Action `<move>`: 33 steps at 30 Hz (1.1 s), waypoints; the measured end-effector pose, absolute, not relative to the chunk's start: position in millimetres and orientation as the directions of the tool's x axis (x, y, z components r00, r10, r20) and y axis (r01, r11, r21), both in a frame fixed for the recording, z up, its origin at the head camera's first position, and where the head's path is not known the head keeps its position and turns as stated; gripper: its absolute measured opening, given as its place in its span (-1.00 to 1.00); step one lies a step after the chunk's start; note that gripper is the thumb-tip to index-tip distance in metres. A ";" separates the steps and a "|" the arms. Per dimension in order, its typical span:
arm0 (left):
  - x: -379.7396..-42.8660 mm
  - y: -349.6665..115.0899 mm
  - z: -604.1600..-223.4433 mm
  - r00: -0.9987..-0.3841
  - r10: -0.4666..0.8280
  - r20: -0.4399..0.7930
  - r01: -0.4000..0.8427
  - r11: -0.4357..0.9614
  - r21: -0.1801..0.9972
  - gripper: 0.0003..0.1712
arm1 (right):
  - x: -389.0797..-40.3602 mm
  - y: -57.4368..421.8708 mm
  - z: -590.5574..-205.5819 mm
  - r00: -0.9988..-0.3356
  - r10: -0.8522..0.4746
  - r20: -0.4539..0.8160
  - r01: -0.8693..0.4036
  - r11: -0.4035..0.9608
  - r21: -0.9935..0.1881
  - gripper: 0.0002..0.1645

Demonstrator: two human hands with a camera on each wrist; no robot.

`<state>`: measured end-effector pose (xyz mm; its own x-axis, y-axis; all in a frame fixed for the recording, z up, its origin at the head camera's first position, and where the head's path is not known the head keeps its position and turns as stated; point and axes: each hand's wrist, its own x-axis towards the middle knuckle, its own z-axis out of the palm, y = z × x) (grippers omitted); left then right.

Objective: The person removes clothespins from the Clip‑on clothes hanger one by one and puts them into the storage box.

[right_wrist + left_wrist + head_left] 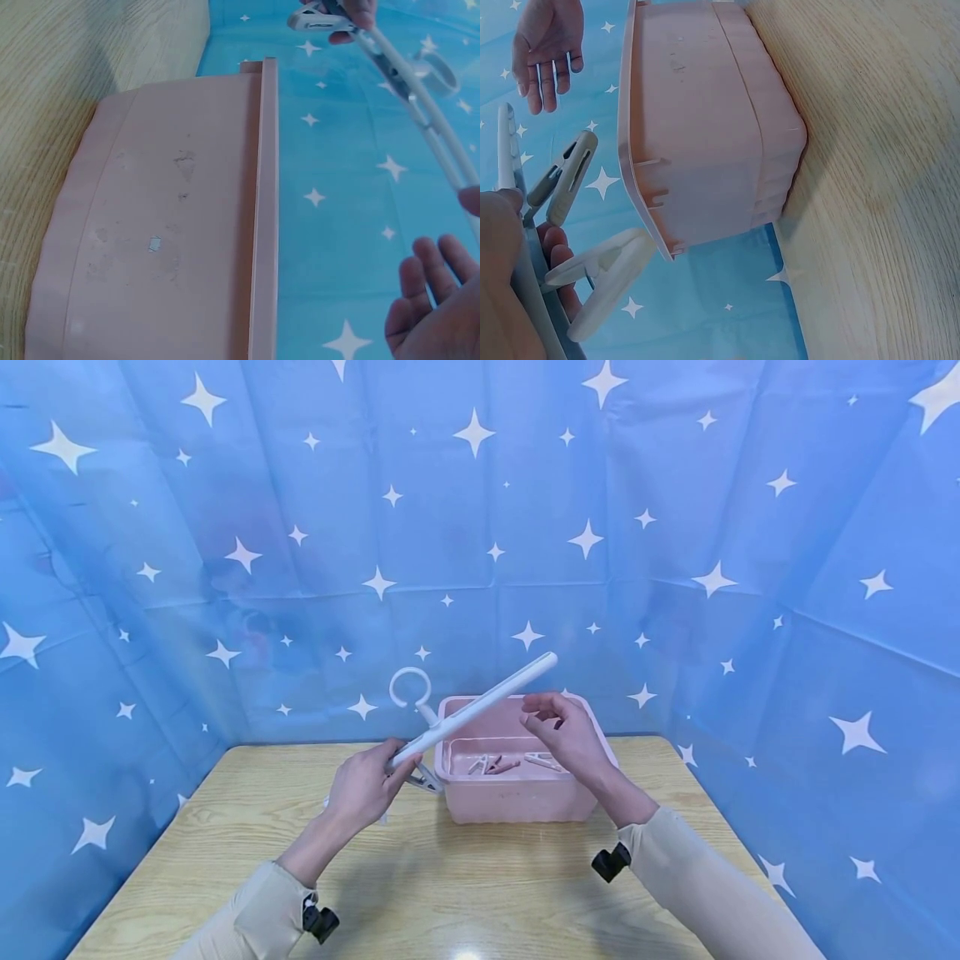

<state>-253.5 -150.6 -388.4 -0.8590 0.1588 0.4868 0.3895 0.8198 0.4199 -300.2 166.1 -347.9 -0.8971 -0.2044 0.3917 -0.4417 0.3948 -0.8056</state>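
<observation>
My left hand [363,783] grips a white clip hanger [483,703] near one end of its bar, which slants up to the right. The hanger's round hook [409,672] points up and to the left. Two clips, a greyish one [571,178] and a white one [609,283], sit on the bar beside the left fingers. Over the right side of a pink bin [517,802], my right hand [566,735] holds nothing, its fingers loosely bent and spread. Its thumb [470,199] overlaps the bar in the right wrist view.
Inside the bin lie several loose clips, including a white one [542,761] and a pink one [502,767]. The bin stands toward the back of the wooden table [465,877]. A blue curtain [435,527] with white stars surrounds the table's back and sides.
</observation>
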 end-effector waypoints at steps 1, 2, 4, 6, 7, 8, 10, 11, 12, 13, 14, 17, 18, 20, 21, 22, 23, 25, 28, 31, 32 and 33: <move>-253.6 -150.7 -388.3 -0.858 0.159 0.488 0.390 0.820 0.419 -0.64 | -300.3 166.0 -348.0 -0.897 -0.205 0.393 -0.443 0.394 -0.806 -0.61; -253.7 -150.6 -388.2 -0.858 0.159 0.488 0.390 0.821 0.418 -0.64 | -300.4 165.9 -348.0 -0.896 -0.206 0.394 -0.444 0.394 -0.805 -0.61; -253.9 -150.8 -388.2 -0.860 0.158 0.486 0.387 0.822 0.417 -0.66 | -300.1 165.7 -348.1 -0.895 -0.207 0.395 -0.446 0.393 -0.804 -0.61; -254.0 -151.0 -388.3 -0.865 0.155 0.478 0.380 0.825 0.418 -0.67 | -299.8 165.4 -348.3 -0.894 -0.210 0.395 -0.447 0.393 -0.803 -0.62; -254.0 -151.1 -388.3 -0.868 0.154 0.472 0.375 0.827 0.418 -0.67 | -299.7 165.3 -348.3 -0.894 -0.210 0.395 -0.448 0.392 -0.804 -0.62; -254.1 -151.2 -388.2 -0.871 0.153 0.466 0.370 0.829 0.419 -0.67 | -299.4 165.1 -348.2 -0.895 -0.211 0.393 -0.446 0.394 -0.803 -0.62; -254.3 -151.5 -388.0 -0.877 0.150 0.456 0.361 0.832 0.420 -0.67 | -298.7 165.0 -348.0 -0.895 -0.211 0.392 -0.445 0.400 -0.801 -0.62; -254.5 -151.7 -388.1 -0.880 0.150 0.451 0.358 0.834 0.420 -0.67 | -298.3 164.8 -347.8 -0.896 -0.210 0.391 -0.443 0.401 -0.802 -0.62; -254.6 -151.8 -388.1 -0.882 0.149 0.447 0.354 0.836 0.419 -0.67 | -298.0 164.7 -347.5 -0.897 -0.209 0.389 -0.442 0.402 -0.802 -0.62; -254.6 -151.9 -388.1 -0.884 0.149 0.444 0.352 0.837 0.418 -0.67 | -297.8 164.6 -347.4 -0.897 -0.207 0.389 -0.441 0.402 -0.802 -0.62; -254.5 -152.0 -388.0 -0.884 0.149 0.442 0.350 0.838 0.418 -0.67 | -297.7 164.6 -347.3 -0.898 -0.208 0.388 -0.440 0.402 -0.803 -0.63; -254.5 -152.3 -388.3 -0.886 0.148 0.440 0.347 0.841 0.416 -0.68 | -298.1 164.6 -347.5 -0.898 -0.208 0.389 -0.441 0.395 -0.806 -0.63; -254.3 -152.4 -388.3 -0.887 0.147 0.437 0.344 0.842 0.416 -0.68 | -298.2 164.7 -347.7 -0.897 -0.209 0.389 -0.441 0.395 -0.806 -0.63; -254.4 -152.5 -388.5 -0.889 0.146 0.434 0.341 0.844 0.414 -0.68 | -298.7 164.7 -347.8 -0.898 -0.211 0.387 -0.440 0.398 -0.805 -0.62; -254.5 -152.7 -388.7 -0.890 0.145 0.433 0.339 0.845 0.414 -0.68 | -298.9 164.5 -347.7 -0.898 -0.211 0.386 -0.440 0.399 -0.804 -0.62; -254.6 -152.8 -388.9 -0.892 0.144 0.429 0.336 0.846 0.415 -0.68 | -299.0 164.4 -347.6 -0.899 -0.211 0.384 -0.438 0.403 -0.804 -0.62; -254.6 -152.9 -388.9 -0.894 0.143 0.425 0.333 0.846 0.417 -0.68 | -299.0 164.3 -347.5 -0.899 -0.212 0.383 -0.437 0.405 -0.803 -0.62; -254.7 -153.2 -389.2 -0.898 0.140 0.418 0.326 0.848 0.417 -0.66 | -299.3 164.3 -347.2 -0.900 -0.210 0.381 -0.435 0.408 -0.803 -0.62; -254.9 -153.4 -389.4 -0.901 0.134 0.412 0.317 0.853 0.416 -0.63 | -298.6 164.2 -346.4 -0.901 -0.209 0.382 -0.435 0.413 -0.800 -0.62; -254.7 -153.6 -389.4 -0.901 0.131 0.413 0.313 0.856 0.411 -0.61 | -298.3 164.1 -346.0 -0.900 -0.206 0.383 -0.435 0.416 -0.799 -0.61; -254.6 -153.6 -389.4 -0.901 0.131 0.413 0.313 0.856 0.411 -0.61 | -298.2 164.1 -346.0 -0.901 -0.206 0.382 -0.434 0.417 -0.799 -0.61; -254.5 -153.7 -389.4 -0.902 0.131 0.412 0.312 0.857 0.411 -0.61 | -298.1 164.0 -346.1 -0.902 -0.205 0.380 -0.432 0.417 -0.800 -0.61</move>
<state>-254.5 -153.7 -389.4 -0.9016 0.1312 0.4123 0.3125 0.8566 0.4107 -298.1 164.0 -346.1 -0.9019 -0.2046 0.3805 -0.4320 0.4169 -0.7997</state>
